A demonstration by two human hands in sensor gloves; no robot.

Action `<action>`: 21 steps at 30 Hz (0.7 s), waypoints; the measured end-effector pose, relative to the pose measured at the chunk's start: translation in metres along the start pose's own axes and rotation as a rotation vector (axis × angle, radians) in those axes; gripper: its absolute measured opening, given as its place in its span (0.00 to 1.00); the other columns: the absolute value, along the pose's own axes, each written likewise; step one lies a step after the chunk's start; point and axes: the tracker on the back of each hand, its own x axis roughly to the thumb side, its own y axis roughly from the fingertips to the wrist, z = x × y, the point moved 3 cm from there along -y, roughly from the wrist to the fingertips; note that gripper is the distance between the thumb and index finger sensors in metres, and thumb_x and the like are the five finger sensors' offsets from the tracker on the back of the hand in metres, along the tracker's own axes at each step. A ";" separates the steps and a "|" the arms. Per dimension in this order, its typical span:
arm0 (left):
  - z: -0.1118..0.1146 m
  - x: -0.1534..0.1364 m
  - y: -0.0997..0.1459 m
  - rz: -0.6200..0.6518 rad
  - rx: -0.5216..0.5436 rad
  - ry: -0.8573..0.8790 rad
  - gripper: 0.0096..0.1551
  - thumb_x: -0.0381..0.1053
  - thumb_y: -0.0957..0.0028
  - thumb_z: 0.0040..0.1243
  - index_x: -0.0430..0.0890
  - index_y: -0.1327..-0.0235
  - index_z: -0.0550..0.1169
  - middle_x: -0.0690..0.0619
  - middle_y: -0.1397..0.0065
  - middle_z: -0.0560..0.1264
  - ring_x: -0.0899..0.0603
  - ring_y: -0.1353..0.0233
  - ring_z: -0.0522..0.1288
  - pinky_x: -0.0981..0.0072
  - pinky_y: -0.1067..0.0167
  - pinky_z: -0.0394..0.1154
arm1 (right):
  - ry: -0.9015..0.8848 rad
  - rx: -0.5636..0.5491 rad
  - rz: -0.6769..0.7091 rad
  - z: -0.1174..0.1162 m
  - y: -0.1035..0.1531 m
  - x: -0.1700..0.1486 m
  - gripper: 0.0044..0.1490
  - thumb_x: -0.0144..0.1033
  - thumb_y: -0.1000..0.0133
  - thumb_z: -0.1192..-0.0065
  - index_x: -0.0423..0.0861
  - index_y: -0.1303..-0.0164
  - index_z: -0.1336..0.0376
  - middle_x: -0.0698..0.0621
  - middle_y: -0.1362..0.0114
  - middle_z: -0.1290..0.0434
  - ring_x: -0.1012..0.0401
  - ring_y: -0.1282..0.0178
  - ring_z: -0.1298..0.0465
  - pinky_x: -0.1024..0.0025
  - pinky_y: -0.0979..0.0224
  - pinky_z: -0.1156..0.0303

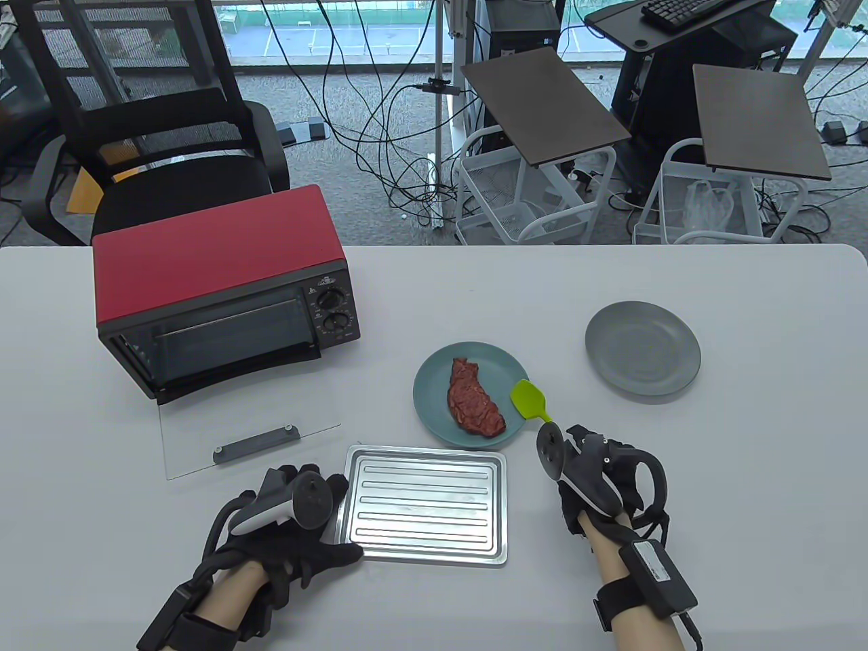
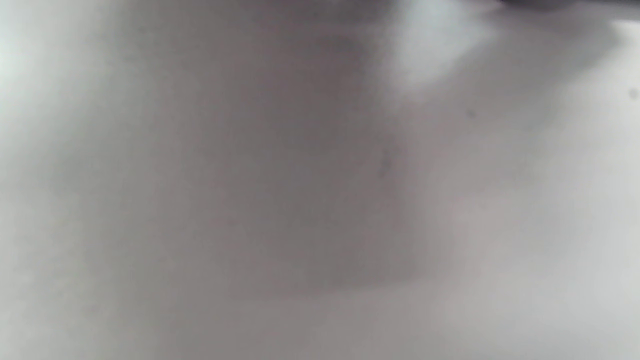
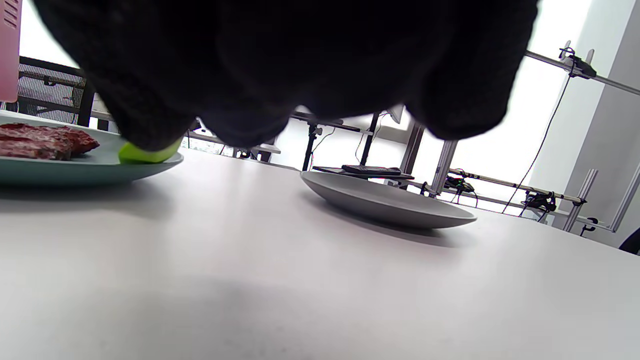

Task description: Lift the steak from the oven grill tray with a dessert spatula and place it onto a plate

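Observation:
The brown-red steak (image 1: pixel 475 398) (image 3: pixel 45 141) lies on a teal plate (image 1: pixel 434 400) (image 3: pixel 90 172) in the middle of the table. A lime green dessert spatula (image 1: pixel 529 400) (image 3: pixel 147 154) rests its blade on that plate's right rim, beside the steak. My right hand (image 1: pixel 583 468) (image 3: pixel 280 65) grips its handle, which is hidden under the tracker. The silver oven grill tray (image 1: pixel 427 505) sits bare in front of the plate. My left hand (image 1: pixel 319 536) holds the tray's left edge. The left wrist view is only a grey blur.
A grey plate (image 1: pixel 642 347) (image 3: pixel 385 202) stands bare at the right. A red toaster oven (image 1: pixel 224 291) is at the back left, its glass door (image 1: pixel 251 430) folded down flat onto the table just left of the tray.

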 end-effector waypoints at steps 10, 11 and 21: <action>0.000 0.000 0.000 0.000 0.001 -0.001 0.63 0.92 0.58 0.37 0.65 0.31 0.23 0.52 0.21 0.18 0.32 0.18 0.19 0.16 0.32 0.34 | -0.157 -0.069 -0.080 0.016 0.000 -0.040 0.26 0.53 0.51 0.29 0.45 0.56 0.25 0.60 0.72 0.20 0.62 0.79 0.20 0.55 0.45 0.21; 0.000 0.000 0.000 0.001 0.002 -0.001 0.63 0.92 0.58 0.37 0.65 0.31 0.23 0.52 0.21 0.18 0.32 0.18 0.19 0.16 0.32 0.34 | -0.186 -0.072 -0.093 0.017 -0.001 -0.045 0.26 0.54 0.51 0.29 0.45 0.56 0.25 0.60 0.72 0.20 0.62 0.79 0.20 0.56 0.45 0.21; 0.000 0.000 0.000 0.002 0.002 -0.004 0.64 0.92 0.58 0.37 0.65 0.31 0.22 0.52 0.21 0.18 0.32 0.18 0.19 0.16 0.32 0.34 | -0.443 -0.108 -0.305 0.026 -0.015 -0.103 0.27 0.54 0.50 0.31 0.45 0.54 0.25 0.58 0.70 0.19 0.61 0.76 0.19 0.54 0.44 0.21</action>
